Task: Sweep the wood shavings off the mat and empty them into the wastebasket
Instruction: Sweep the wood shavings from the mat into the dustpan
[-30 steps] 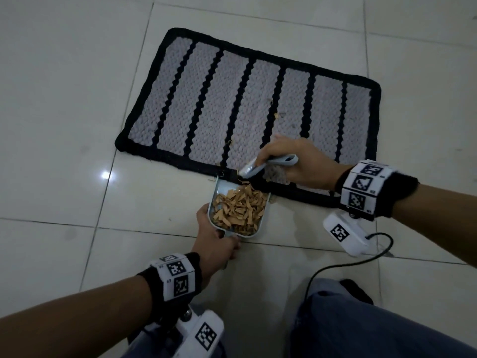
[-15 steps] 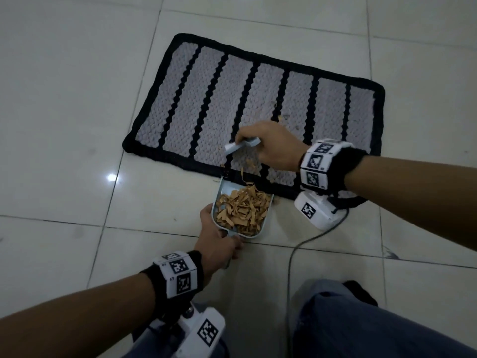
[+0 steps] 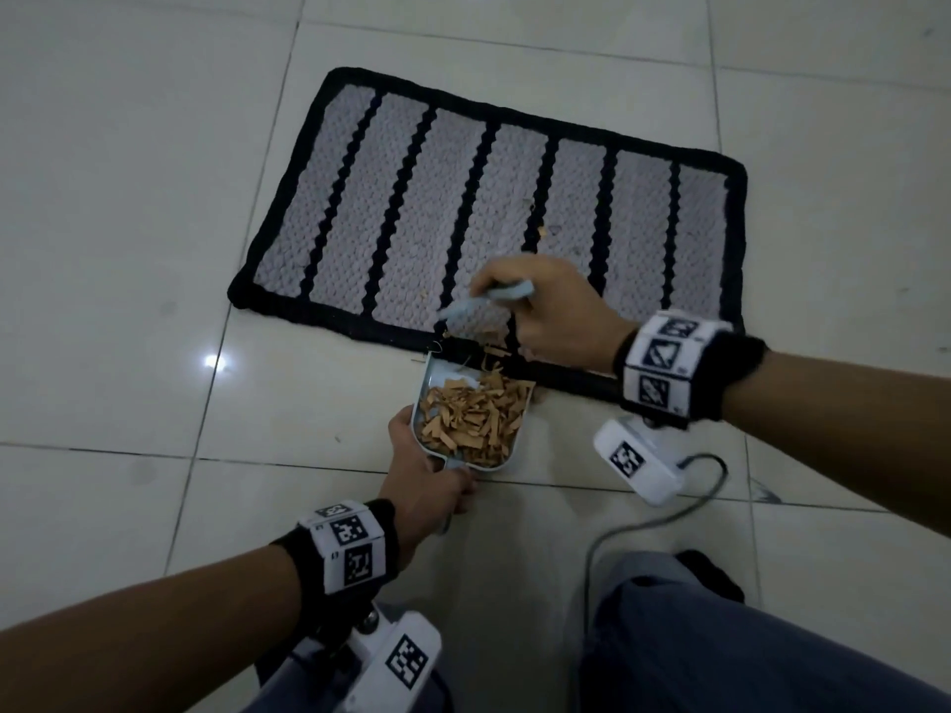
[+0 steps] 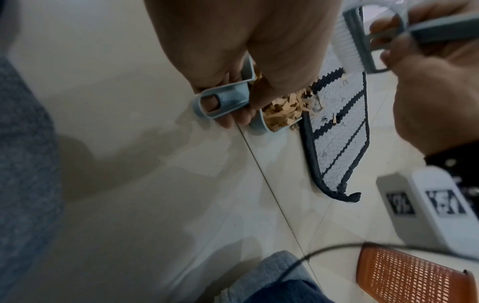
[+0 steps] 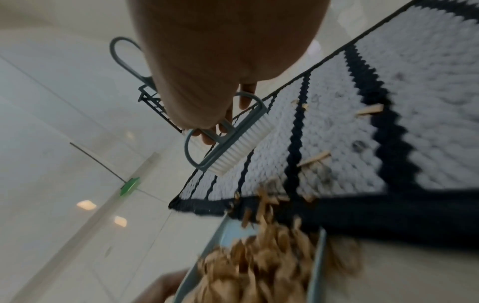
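A grey mat [image 3: 411,208] with black stripes and border lies on the tiled floor. A pale blue dustpan [image 3: 429,383] sits on the floor at the mat's near edge, heaped with brown wood shavings [image 3: 473,419]. My left hand [image 3: 417,476] grips the dustpan handle [image 4: 220,102]. My right hand [image 3: 556,311] holds a small blue brush [image 3: 489,295] above the mat just beyond the pan's mouth, white bristles [image 5: 241,145] facing the mat. Some loose shavings [image 5: 313,160] lie on the mat near the border, and a few [image 3: 540,230] lie farther in.
An orange mesh wastebasket [image 4: 409,274] shows at the lower right of the left wrist view, near my knee. My trouser leg [image 3: 720,635] and a grey cable [image 3: 617,527] lie close behind the dustpan. Pale floor tiles [image 3: 128,249] surround the mat.
My right hand has drawn the brush back from the dustpan's mouth onto the mat. The left hand and dustpan have stayed where they were.
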A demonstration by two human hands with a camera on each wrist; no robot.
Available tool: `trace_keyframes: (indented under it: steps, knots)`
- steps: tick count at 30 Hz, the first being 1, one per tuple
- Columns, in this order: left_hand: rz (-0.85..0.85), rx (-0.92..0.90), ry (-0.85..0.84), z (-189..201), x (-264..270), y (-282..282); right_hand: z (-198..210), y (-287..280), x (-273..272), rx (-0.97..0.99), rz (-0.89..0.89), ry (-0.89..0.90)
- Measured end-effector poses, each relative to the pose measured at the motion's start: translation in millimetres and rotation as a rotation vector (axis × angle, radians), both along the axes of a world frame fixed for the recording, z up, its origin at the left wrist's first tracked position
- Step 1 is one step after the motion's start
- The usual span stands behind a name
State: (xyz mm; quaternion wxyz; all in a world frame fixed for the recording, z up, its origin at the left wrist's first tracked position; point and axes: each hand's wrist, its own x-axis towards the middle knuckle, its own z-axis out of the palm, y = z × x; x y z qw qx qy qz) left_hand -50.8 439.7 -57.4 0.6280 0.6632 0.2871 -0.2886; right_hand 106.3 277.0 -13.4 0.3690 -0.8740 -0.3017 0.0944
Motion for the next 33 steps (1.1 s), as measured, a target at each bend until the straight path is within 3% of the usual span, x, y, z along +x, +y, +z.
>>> trace_keyframes:
  steps: [4, 9, 20, 26, 29, 33]
  knots:
    - [-0.002, 0.001, -0.011, -1.4, -2.3, 3.7, 0.0, 31.8, 39.7, -0.059, 0.05, -0.021]
    - [0.0, -0.001, -0.008, -4.5, -3.0, 8.9, -6.4, 49.4, 49.8, -0.241, 0.193, 0.045]
    - [-0.011, 0.003, -0.02, -10.4, -1.8, 9.1, -5.9, -28.5, 7.6, -0.266, 0.2, 0.154]
    - [-0.014, 0.02, -0.014, -13.2, -2.9, 5.9, 1.9, -58.5, -13.3, -0.059, -0.082, 0.163]
    - [-0.028, 0.03, -0.036, -9.3, -3.4, 7.5, 4.0, -70.8, -15.3, -0.117, -0.22, 0.175]
    - [-0.033, 0.068, -0.075, -4.2, -5.3, 16.0, 11.7, -79.3, -27.6, -0.187, -0.215, 0.193]
